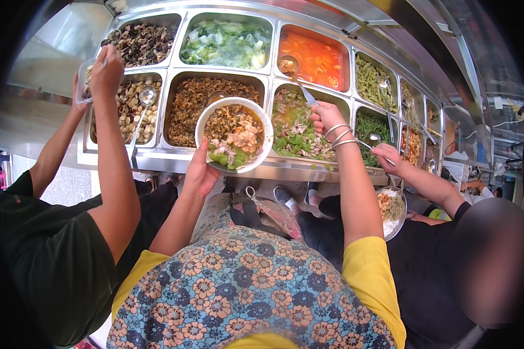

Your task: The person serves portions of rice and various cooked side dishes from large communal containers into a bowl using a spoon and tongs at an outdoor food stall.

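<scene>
My left hand (201, 170) holds a white bowl (199, 124) by its near rim, thumb on the edge. In it lie dark chopped greens, pieces of meat (245, 134) and light green vegetable slices. My right hand (329, 120), with bangles on the wrist, grips the handle of a metal ladle (305, 94). The ladle's bowl, with some food in it, is over the near left corner of the steel pan of orange-red soup (316, 56). Below the ladle is a pan of meat with green slices (299, 135); left of that, a pan of dark chopped food (187, 109) is partly covered by my bowl.
At left, a person in a dark shirt holds a clear plastic container (84, 78) over the pans. At right, another person holds a spoon (375, 141) above green vegetables, near a plate of rice (391, 227). A steel counter edge (288, 168) runs before me.
</scene>
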A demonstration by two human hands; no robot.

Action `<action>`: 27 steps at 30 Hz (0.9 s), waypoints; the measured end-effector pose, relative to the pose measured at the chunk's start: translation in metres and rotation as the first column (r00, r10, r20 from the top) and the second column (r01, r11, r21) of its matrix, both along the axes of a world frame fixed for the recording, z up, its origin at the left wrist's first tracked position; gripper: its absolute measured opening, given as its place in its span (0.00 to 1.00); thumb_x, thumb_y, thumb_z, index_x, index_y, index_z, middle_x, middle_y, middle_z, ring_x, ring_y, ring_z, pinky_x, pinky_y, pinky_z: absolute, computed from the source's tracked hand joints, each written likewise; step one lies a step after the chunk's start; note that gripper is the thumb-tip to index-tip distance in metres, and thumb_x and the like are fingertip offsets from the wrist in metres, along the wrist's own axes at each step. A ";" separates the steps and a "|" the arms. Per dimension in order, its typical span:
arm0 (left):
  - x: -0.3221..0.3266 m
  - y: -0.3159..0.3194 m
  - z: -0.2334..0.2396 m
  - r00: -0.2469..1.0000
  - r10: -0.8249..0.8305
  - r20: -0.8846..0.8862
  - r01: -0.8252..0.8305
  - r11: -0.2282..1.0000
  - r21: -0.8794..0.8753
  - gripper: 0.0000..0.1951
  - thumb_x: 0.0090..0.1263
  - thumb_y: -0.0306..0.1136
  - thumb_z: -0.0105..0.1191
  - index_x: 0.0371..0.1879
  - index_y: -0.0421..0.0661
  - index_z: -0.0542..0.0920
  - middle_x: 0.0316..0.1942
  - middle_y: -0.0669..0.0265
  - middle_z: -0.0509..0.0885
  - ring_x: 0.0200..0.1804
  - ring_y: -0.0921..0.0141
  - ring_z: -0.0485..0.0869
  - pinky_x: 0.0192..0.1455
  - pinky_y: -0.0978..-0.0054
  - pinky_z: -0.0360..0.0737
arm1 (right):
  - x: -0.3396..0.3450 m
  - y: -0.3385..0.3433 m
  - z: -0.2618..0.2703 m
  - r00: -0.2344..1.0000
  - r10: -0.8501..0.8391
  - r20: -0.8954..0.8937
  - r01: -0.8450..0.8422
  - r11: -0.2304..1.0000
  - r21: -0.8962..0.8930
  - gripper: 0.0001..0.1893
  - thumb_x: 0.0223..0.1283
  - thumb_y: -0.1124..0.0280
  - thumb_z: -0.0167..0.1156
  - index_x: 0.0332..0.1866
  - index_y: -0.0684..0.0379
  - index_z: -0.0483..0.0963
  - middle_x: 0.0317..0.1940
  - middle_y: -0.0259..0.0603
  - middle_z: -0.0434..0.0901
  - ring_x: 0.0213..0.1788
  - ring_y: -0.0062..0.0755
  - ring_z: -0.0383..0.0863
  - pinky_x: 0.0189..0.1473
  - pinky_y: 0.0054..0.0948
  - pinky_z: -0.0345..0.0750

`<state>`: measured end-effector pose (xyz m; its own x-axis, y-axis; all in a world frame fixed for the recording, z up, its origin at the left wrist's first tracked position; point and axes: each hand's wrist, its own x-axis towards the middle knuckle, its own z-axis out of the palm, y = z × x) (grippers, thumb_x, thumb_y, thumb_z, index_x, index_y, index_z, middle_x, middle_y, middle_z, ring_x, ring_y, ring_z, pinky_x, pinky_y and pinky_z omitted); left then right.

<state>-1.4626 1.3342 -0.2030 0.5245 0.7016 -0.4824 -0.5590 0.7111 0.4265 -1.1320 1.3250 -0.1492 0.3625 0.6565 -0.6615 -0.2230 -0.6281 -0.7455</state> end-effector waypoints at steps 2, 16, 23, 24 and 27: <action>0.001 0.002 -0.001 1.000 -0.008 0.016 0.008 1.000 0.002 0.30 0.67 0.50 0.49 0.61 0.42 0.62 0.58 0.61 0.71 0.58 0.66 0.73 0.61 0.64 0.70 | 0.003 0.002 -0.001 0.997 -0.049 -0.060 0.051 0.998 0.027 0.07 0.64 0.72 0.44 0.43 0.58 0.68 0.15 0.30 0.64 0.11 0.18 0.60 0.12 0.20 0.60; 0.031 0.028 -0.017 1.000 0.008 -0.002 -0.007 0.999 0.042 0.27 0.68 0.49 0.48 0.59 0.44 0.64 0.56 0.63 0.73 0.56 0.67 0.74 0.58 0.65 0.72 | 0.016 -0.001 -0.013 0.966 -0.073 0.249 0.056 0.995 0.077 0.11 0.63 0.71 0.45 0.47 0.62 0.69 0.15 0.33 0.66 0.09 0.22 0.61 0.10 0.26 0.62; 0.081 0.073 -0.028 0.999 0.001 0.039 -0.004 0.998 0.062 0.29 0.65 0.51 0.51 0.59 0.46 0.63 0.56 0.61 0.72 0.56 0.66 0.74 0.57 0.63 0.74 | -0.038 -0.068 0.048 0.996 0.025 0.085 -0.049 0.954 0.297 0.19 0.66 0.71 0.44 0.62 0.60 0.61 0.13 0.29 0.61 0.07 0.16 0.57 0.08 0.19 0.59; 0.088 0.078 -0.030 0.998 0.016 0.058 -0.019 0.999 0.044 0.28 0.66 0.51 0.50 0.59 0.46 0.64 0.55 0.61 0.73 0.54 0.66 0.75 0.56 0.63 0.75 | -0.052 -0.081 0.050 0.997 -0.002 0.079 -0.020 0.963 0.267 0.20 0.67 0.70 0.43 0.63 0.59 0.60 0.13 0.28 0.61 0.07 0.15 0.57 0.09 0.18 0.59; 0.103 0.088 -0.034 0.999 0.027 0.038 -0.030 0.997 0.068 0.28 0.66 0.51 0.50 0.59 0.47 0.64 0.55 0.61 0.73 0.54 0.65 0.75 0.55 0.63 0.76 | -0.085 -0.107 0.043 0.987 -0.008 0.159 -0.023 0.981 0.193 0.22 0.67 0.69 0.43 0.66 0.58 0.57 0.14 0.28 0.63 0.08 0.14 0.59 0.10 0.16 0.59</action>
<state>-1.3599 1.4222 -0.2373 0.5205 0.7472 -0.4132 -0.5948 0.6645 0.4525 -1.2166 1.2185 -0.1058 0.4470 0.7695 -0.4562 -0.0881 -0.4696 -0.8785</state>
